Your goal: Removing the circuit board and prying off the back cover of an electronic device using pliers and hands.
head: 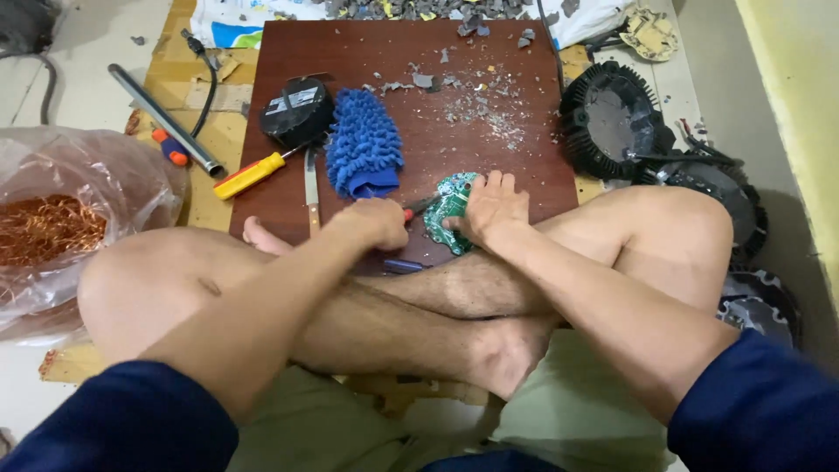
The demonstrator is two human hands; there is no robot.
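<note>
Crossed legs (419, 315); right hand (491, 208) presses green circuit board (447, 210) on brown board (419, 105).

A dark wooden board (350, 52) lies on pale floor (79, 52).

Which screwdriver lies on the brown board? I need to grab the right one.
The yellow-handled screwdriver lies on the brown board, beside the blue mitt. The orange-handled one lies off it, by the metal tube.

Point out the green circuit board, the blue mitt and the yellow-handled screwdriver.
green circuit board (447, 212), head view, bare left part.
blue mitt (362, 140), head view, middle of pile.
yellow-handled screwdriver (249, 175), head view, handle.
</note>
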